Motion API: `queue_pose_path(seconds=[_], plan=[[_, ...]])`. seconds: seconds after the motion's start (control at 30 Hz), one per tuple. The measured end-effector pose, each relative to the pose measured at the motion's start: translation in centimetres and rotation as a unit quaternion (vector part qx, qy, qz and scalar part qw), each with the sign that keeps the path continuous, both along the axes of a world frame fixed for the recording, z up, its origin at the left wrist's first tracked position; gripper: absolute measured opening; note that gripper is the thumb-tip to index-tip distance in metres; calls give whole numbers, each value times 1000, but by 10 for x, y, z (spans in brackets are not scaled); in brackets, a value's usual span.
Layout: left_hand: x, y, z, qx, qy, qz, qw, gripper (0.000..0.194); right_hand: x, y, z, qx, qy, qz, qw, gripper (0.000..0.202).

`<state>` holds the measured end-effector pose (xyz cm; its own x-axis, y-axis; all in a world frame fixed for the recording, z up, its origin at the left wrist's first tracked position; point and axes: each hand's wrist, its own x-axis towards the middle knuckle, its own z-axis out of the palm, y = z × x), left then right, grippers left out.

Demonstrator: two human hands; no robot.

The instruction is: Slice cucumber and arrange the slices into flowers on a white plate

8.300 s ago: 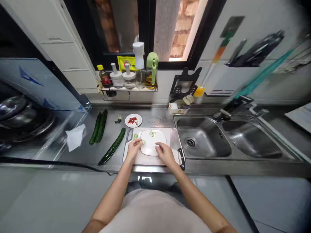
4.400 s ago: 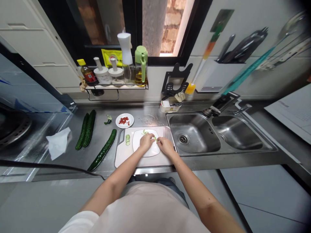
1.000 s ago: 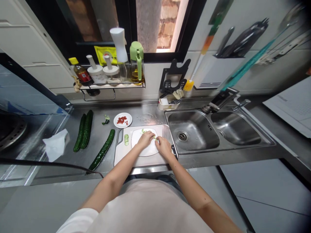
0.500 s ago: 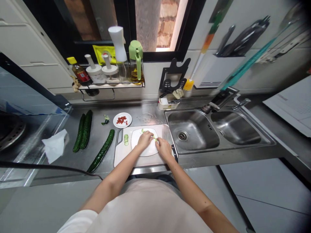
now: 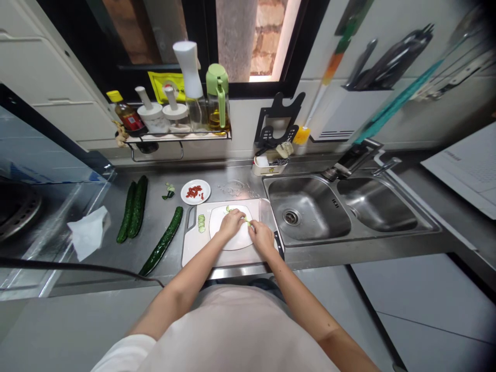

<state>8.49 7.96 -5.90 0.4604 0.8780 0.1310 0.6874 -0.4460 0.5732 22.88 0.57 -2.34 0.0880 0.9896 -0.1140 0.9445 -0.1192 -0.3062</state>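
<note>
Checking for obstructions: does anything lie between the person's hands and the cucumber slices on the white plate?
Nothing visible does. The left hand and right hand already meet over the white plate, fingertips at the cucumber slices there.

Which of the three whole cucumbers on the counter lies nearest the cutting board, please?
The lone slanted cucumber, right beside the cutting board; the other two lie together farther left.

Steel counter (image 5: 232, 183) carries cucumbers (image 5: 132, 208) (three), cutting board (image 5: 194, 248), saucer (image 5: 196, 191).

No writing is readable; the yellow packet (image 5: 167, 86) and bottle label (image 5: 129, 121) are too blurred.
</note>
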Motion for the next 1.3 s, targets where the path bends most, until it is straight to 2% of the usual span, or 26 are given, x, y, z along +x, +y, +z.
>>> queue_pose_path(seconds=[1.3], plan=[[-2, -4, 9, -20, 15, -3, 1000, 20, 0, -1, 1, -3, -3, 12, 1000, 33]])
